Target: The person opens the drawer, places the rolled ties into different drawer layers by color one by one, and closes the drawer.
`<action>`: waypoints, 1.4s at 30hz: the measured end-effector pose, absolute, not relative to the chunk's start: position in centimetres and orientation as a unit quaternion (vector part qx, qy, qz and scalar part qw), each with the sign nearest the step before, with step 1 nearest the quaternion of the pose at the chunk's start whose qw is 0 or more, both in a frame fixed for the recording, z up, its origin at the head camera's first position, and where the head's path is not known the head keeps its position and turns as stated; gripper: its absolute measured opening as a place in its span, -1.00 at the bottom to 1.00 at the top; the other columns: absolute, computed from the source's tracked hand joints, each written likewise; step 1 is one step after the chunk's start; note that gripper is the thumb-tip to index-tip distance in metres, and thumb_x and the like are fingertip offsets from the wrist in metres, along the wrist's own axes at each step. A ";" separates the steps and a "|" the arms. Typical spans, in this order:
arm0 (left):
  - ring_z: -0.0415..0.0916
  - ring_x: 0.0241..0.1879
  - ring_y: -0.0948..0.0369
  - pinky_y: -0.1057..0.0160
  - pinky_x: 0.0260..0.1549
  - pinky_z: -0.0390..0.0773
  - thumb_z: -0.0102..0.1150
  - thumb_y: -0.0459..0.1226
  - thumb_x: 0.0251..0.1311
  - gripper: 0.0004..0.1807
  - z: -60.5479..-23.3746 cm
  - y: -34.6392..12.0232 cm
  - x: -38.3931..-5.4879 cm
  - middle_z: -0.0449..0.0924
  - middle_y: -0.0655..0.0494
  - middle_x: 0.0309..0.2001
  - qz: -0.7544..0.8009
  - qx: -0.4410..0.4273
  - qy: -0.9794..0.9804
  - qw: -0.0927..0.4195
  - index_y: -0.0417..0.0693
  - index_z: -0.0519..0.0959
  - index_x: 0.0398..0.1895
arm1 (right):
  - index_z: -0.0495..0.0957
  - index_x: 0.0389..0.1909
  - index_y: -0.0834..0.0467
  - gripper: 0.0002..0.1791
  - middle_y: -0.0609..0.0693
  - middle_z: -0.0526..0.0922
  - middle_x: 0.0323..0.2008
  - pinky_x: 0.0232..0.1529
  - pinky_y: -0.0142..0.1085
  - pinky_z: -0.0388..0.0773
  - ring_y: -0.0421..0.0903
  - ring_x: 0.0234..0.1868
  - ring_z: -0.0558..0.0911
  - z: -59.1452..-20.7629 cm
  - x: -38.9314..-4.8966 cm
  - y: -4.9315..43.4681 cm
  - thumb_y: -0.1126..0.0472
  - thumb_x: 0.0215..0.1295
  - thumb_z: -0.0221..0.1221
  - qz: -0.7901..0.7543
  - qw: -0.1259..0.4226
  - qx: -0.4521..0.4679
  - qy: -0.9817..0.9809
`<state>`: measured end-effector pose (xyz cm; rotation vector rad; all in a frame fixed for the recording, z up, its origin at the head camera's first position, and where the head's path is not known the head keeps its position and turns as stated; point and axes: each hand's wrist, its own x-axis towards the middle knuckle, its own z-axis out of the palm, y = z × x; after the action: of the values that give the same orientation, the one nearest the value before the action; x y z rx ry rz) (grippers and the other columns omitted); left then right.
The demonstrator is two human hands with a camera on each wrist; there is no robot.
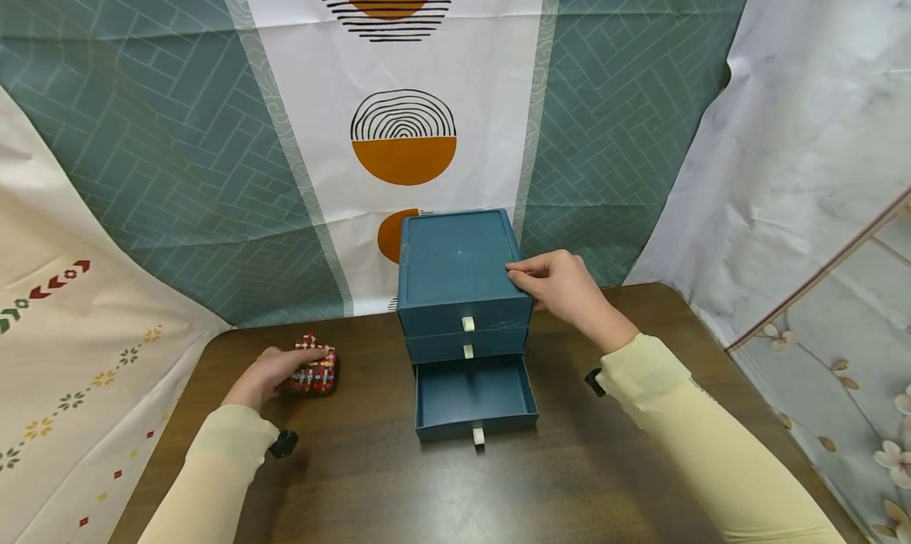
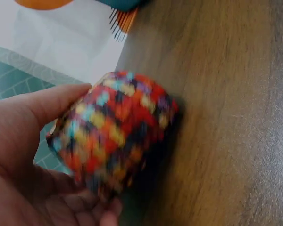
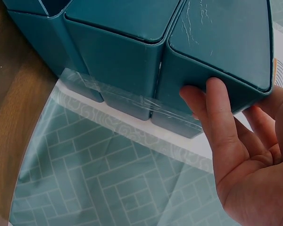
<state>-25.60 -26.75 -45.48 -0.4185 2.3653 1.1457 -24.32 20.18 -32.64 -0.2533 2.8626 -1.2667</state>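
Note:
My left hand (image 1: 266, 374) grips a small woven pouch (image 1: 316, 370) in red, yellow, blue and black at the table's left side. In the left wrist view the pouch (image 2: 118, 127) is blurred, with the thumb along one side and the other fingers beneath it. A dark teal drawer cabinet (image 1: 459, 259) stands at the back middle, its bottom drawer (image 1: 470, 394) pulled out with nothing inside. The two upper drawers are closed. My right hand (image 1: 565, 287) holds the cabinet's top right edge; in the right wrist view, fingers (image 3: 219, 108) press against its side wall.
Everything stands on a brown wooden table (image 1: 356, 481). A patterned cloth (image 1: 285, 172) hangs right behind the cabinet. Pale cloths hang at the left and right. Small white tabs, such as the pull (image 1: 478, 436), mark the drawer fronts.

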 end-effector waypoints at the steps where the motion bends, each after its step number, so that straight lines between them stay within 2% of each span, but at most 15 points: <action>1: 0.41 -0.08 0.07 0.09 -0.20 0.50 0.14 0.32 -0.03 -0.01 -45.6 -26.7 -25.6 0.45 -0.07 -0.01 0.418 -0.151 0.863 0.241 -0.30 0.24 0.20 | 0.62 -0.02 -0.23 -0.70 -0.11 0.66 -0.02 -0.45 -0.29 0.63 -0.11 -0.41 0.62 -32.6 -24.3 20.2 -0.10 0.24 0.15 -0.403 0.001 -0.081 0.911; 4: 0.46 -0.10 0.06 0.13 -0.29 0.52 0.13 0.31 -0.01 -0.03 -45.8 -26.4 -25.4 0.49 -0.10 0.00 0.423 -0.144 0.859 0.249 -0.26 0.24 0.23 | 0.62 -0.02 -0.23 -0.70 -0.11 0.66 -0.02 -0.45 -0.29 0.63 -0.11 -0.41 0.62 -32.7 -24.3 20.2 -0.10 0.24 0.16 -0.404 0.000 -0.082 0.911; 9: 0.48 -0.01 0.00 0.07 -0.25 0.59 0.15 0.28 0.01 0.08 -45.8 -26.2 -25.3 0.34 -0.26 0.16 0.445 -0.135 0.849 0.250 -0.33 0.05 0.34 | 0.62 -0.02 -0.22 -0.70 -0.11 0.66 -0.02 -0.45 -0.29 0.63 -0.10 -0.42 0.61 -32.6 -24.3 20.2 -0.10 0.24 0.16 -0.406 -0.001 -0.082 0.910; 18: 0.53 -0.05 0.01 0.02 -0.21 0.62 0.24 0.21 -0.01 0.08 -45.5 -25.2 -25.0 0.32 -0.30 0.17 0.461 -0.124 0.846 0.239 -0.37 0.06 0.33 | 0.62 -0.02 -0.21 -0.70 -0.11 0.66 -0.03 -0.46 -0.29 0.62 -0.10 -0.41 0.61 -32.7 -24.4 20.1 -0.09 0.25 0.15 -0.401 -0.001 -0.083 0.912; 24: 0.58 -0.15 0.18 0.12 -0.21 0.63 0.28 0.20 -0.05 -0.01 -44.5 -23.9 -25.7 0.40 -0.17 0.15 0.520 -0.105 0.826 0.190 -0.16 0.15 0.34 | 0.61 -0.02 -0.22 -0.70 -0.10 0.66 -0.02 -0.45 -0.29 0.62 -0.07 -0.42 0.62 -32.6 -24.4 20.0 -0.09 0.25 0.15 -0.401 -0.001 -0.080 0.913; 31: 0.62 -0.23 0.20 0.14 -0.19 0.62 0.26 0.11 0.05 -0.12 -38.9 -20.8 -24.6 0.34 -0.17 0.18 0.561 -0.061 0.812 0.148 0.00 0.13 0.37 | 0.62 -0.03 -0.24 -0.72 -0.11 0.66 -0.01 -0.44 -0.29 0.62 -0.07 -0.41 0.61 -32.4 -24.2 20.0 -0.09 0.24 0.16 -0.405 -0.005 -0.073 0.911; 38: 0.49 -0.06 0.17 0.25 -0.18 0.62 0.23 0.07 0.10 -0.24 -35.6 -18.0 -23.0 0.31 -0.08 0.18 0.593 -0.032 0.798 0.103 0.07 0.20 0.32 | 0.62 -0.03 -0.23 -0.72 -0.10 0.66 -0.01 -0.45 -0.29 0.62 -0.08 -0.46 0.60 -32.4 -24.1 19.9 -0.07 0.24 0.17 -0.404 -0.003 -0.073 0.912; 42: 0.45 -0.04 0.16 0.29 -0.21 0.61 0.26 0.04 0.08 -0.25 -34.5 -17.1 -22.3 0.35 -0.05 0.14 0.604 -0.011 0.795 0.055 0.07 0.23 0.32 | 0.62 -0.02 -0.22 -0.71 -0.09 0.66 -0.01 -0.45 -0.29 0.62 -0.07 -0.45 0.59 -32.4 -24.1 19.9 -0.07 0.25 0.17 -0.403 -0.002 -0.073 0.912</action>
<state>-22.29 -17.09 -34.51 -0.0341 2.4131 1.8348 -24.06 19.88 -32.44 -0.2304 2.8692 -1.2666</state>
